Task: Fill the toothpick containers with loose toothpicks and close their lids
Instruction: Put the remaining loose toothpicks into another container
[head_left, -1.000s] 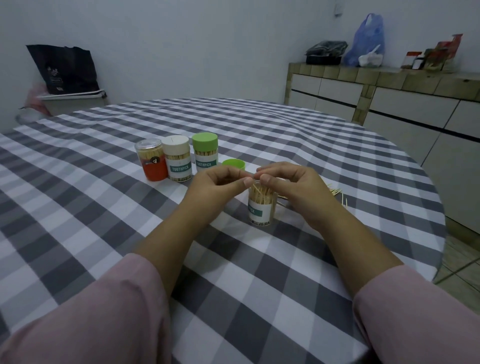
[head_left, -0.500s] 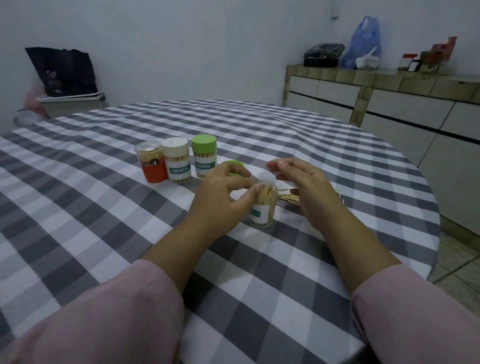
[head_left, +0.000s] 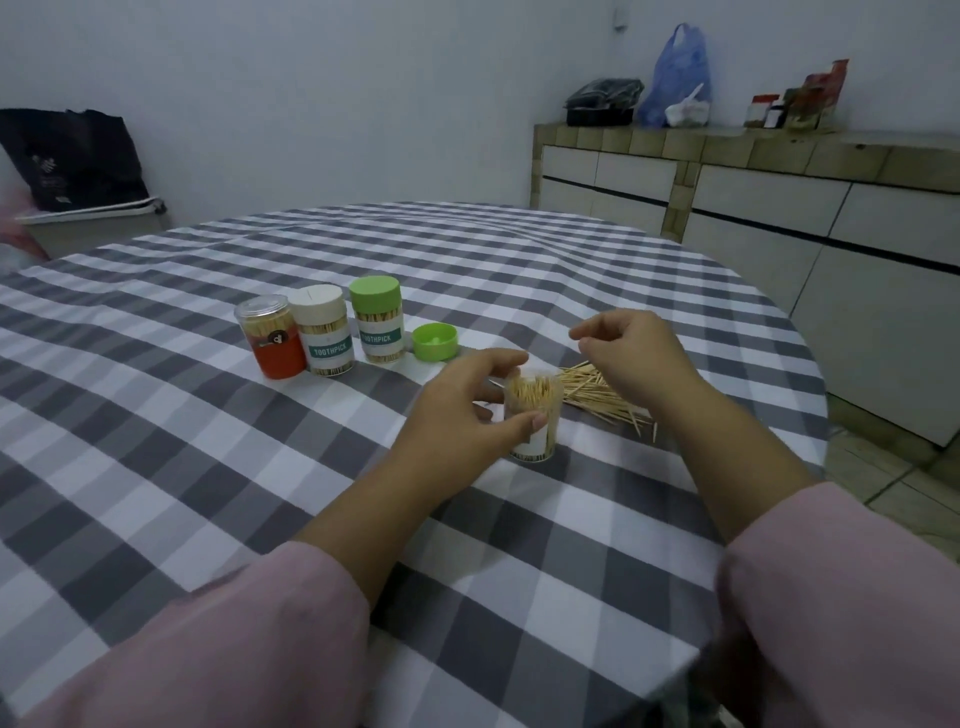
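The left hand (head_left: 467, 410) is reached forward from a pink sleeve (head_left: 208, 634), and its thumb and fingers (head_left: 506, 358) are curled around an open jar (head_left: 535, 415), which is held upright on the surface (head_left: 156, 467), near the right edge. The jar is filled with toothpicks standing on end and no lid is on it. The right hand (head_left: 634, 358) is raised just above the pile of loose toothpicks (head_left: 597, 395), which lies beside the jar on its right. The fingers of this hand are loosely curled, with the thumb close to the forefinger; whether a toothpick is pinched between them cannot be told.

Four jars are counted in all. Three closed ones are placed in a row further toward the far edge: a red jar (head_left: 270, 338) with a clear lid, a jar with a white lid (head_left: 322, 332), and a jar with a green lid (head_left: 376, 319). One loose green lid (head_left: 435, 341) is lying upside down just right of this row.
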